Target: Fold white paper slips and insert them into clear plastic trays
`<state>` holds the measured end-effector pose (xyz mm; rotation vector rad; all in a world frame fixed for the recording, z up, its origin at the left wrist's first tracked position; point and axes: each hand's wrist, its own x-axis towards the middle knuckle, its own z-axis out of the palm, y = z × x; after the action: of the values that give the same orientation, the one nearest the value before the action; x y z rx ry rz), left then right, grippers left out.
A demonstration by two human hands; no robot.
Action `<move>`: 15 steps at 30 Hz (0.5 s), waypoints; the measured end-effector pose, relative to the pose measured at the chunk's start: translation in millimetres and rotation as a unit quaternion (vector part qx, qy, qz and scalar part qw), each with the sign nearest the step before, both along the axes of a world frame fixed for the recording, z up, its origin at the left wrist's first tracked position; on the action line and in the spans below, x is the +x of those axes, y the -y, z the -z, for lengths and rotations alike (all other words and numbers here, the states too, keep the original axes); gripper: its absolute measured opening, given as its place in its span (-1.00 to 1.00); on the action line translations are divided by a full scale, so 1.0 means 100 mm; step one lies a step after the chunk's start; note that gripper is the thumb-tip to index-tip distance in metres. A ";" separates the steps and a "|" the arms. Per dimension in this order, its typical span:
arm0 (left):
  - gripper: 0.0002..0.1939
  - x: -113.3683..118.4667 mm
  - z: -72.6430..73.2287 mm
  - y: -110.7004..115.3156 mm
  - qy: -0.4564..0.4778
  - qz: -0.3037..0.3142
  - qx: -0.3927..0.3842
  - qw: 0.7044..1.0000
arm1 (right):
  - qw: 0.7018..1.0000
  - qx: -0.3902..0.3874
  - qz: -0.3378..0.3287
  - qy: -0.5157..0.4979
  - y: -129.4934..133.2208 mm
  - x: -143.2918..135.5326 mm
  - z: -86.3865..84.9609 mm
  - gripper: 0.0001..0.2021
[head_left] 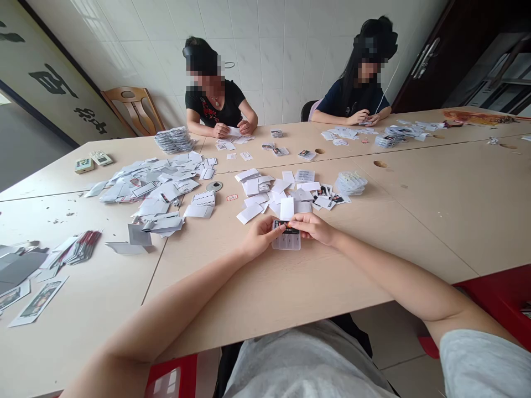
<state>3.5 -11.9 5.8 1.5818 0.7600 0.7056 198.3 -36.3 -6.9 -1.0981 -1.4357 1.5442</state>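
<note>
Close to the table's front edge I hold a small clear plastic compartment box (287, 241) with a dark printed label (284, 227) across its upper part. My left hand (262, 237) grips the box's left side, thumb on the label. On the right, my right hand (314, 226) has its thumb and forefinger at the label's upper edge, other fingers against the box's side. A blank white card (287, 208) shows just beyond the fingertips. Past it lies a loose heap of white cards (258, 194), with dark printed cards (326, 194) at its right.
Stacked clear boxes (350, 183) stand right of the heap. A larger card pile (161, 179), a tape roll (214, 187) and red-edged packets (85, 247) lie leftward. Two people (215, 105) (359, 83) handle cards across the table (332, 287).
</note>
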 end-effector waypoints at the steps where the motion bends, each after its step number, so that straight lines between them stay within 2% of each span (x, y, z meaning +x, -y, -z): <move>1: -0.66 0.00 0.01 0.00 -0.005 0.000 0.002 1.000 | 1.000 -0.008 -0.010 -0.006 0.00 0.01 0.00 -0.72; 2: -0.65 0.00 0.02 0.00 -0.001 -0.008 -0.003 1.000 | 1.000 -0.020 -0.010 -0.017 -0.01 0.02 0.00 -0.73; 4: -0.63 0.00 0.05 -0.02 0.038 -0.048 -0.032 0.998 | 0.996 -0.035 0.037 -0.070 -0.02 0.03 0.00 -0.74; 6: -0.64 0.00 0.09 -0.06 0.101 -0.096 -0.077 0.987 | 0.983 -0.022 0.104 -0.150 -0.05 0.03 0.01 -0.75; 8: -0.66 0.00 0.11 -0.08 0.138 -0.114 -0.112 0.978 | 0.967 -0.002 0.132 -0.219 -0.07 0.03 0.01 -0.69; 11: -0.68 0.00 0.10 -0.10 0.117 -0.091 -0.113 0.983 | 0.970 -0.020 0.093 -0.221 -0.09 0.03 0.02 -0.59; 15: -0.72 -0.01 0.06 -0.04 0.023 -0.027 -0.018 0.999 | 0.991 -0.009 0.045 -0.128 -0.09 0.02 0.06 -0.69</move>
<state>2.6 -8.3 -0.6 1.5119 0.7796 0.7601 200.6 -27.7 -12.7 -0.9249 -1.1862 1.5728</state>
